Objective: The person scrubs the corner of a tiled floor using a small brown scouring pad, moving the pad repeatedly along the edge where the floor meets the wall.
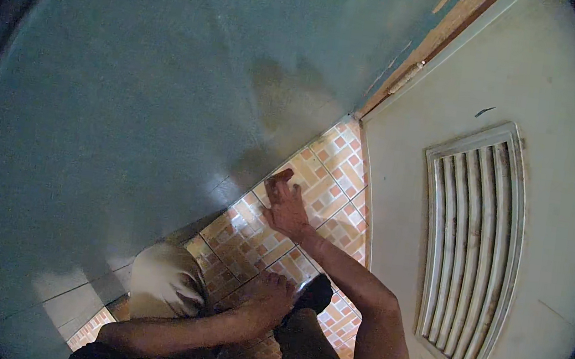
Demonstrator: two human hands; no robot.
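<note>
Slip risk by the wall (132, 103)

I see the right hand (288, 211) gripping a brown block (280, 176), fingers narrow, where wall meets tiles (331, 203). Should those glossy tiles be wet, the block could skid loose. The left hand (269, 296) is dim; I can't tell its grip.

I count one left hand (270, 296) and one right hand (288, 214), making two; also one small brown piece (279, 177), one dark shoe (315, 294), one door (399, 207), one slatted vent (469, 252), one hinge (406, 78).
</note>
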